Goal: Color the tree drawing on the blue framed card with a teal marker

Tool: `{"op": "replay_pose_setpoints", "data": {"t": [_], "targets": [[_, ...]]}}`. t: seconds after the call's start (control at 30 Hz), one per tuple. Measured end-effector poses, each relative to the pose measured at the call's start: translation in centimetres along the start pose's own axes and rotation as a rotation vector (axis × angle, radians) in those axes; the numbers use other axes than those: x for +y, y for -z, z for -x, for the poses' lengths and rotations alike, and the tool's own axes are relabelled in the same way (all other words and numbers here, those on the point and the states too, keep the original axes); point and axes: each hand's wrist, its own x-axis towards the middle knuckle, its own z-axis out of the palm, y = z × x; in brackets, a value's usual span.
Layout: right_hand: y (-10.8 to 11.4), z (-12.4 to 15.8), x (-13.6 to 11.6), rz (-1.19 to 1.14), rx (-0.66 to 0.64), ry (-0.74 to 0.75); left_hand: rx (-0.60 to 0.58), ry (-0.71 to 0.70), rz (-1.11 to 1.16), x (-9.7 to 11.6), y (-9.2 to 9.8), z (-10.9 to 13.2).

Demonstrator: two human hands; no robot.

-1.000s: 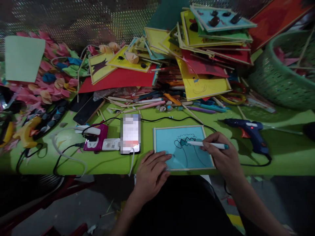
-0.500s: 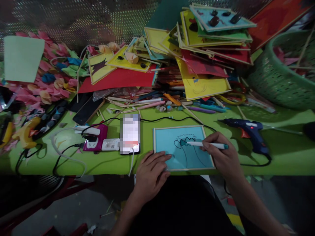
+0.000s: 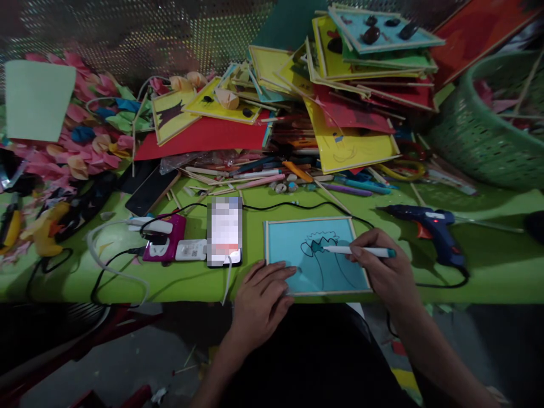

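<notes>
A small blue framed card [image 3: 289, 243] with a dark line drawing lies at the near edge of the green table [image 3: 488, 266]. My right hand [image 3: 385, 271] is closed round a white marker with a teal cap [image 3: 359, 250], its tip touching the drawing near the card's middle. My left hand [image 3: 261, 300] lies flat with fingers stretched out on the card's lower left corner, holding it down.
A phone [image 3: 225, 231] lies left of the card beside a pink power strip [image 3: 164, 241] with cables. A blue glue gun [image 3: 429, 222] rests to the right. Stacked coloured cards [image 3: 340, 85], pens, sticks and paper flowers [image 3: 85, 136] fill the back. A green basket [image 3: 488, 130] stands far right.
</notes>
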Motion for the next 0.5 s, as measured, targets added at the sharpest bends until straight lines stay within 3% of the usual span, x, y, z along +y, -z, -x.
{"op": "replay_pose_setpoints", "data": {"t": [0.3,0.5], "targets": [[-0.19,-0.11,-0.04,-0.009,0.011,-0.016,0.014,0.005,0.009,0.11,0.07,-0.16],[-0.15,0.1,-0.26,0.064,0.019,0.052,0.018,-0.002,0.001,0.01,0.0,-0.14]]}}
